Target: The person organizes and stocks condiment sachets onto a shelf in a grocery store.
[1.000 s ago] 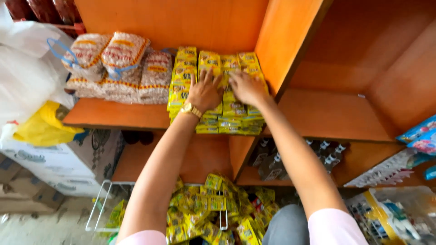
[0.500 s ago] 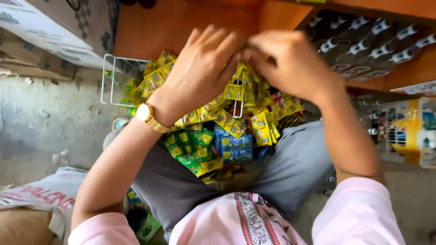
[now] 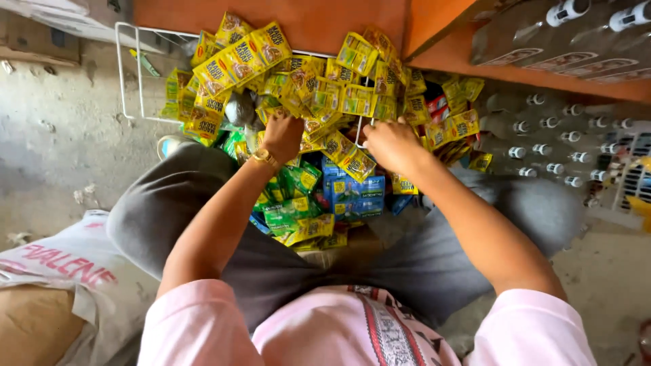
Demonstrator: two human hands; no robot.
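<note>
Bright yellow foil sachets [image 3: 319, 95] fill a white wire basket [image 3: 129, 68], above green packets [image 3: 288, 203], blue packs [image 3: 352, 190], grey trousers [image 3: 169, 210].

Bare concrete floor [image 3: 61, 156], grey and pitted, in even daylight. Orange wooden shelving [image 3: 305, 20] runs along the top edge, with an orange upright [image 3: 434, 20] dividing it. Shrink-wrapped bottle packs [image 3: 556, 142] fill the right side. A white woven sack [image 3: 74, 271] lies at lower left.
</note>
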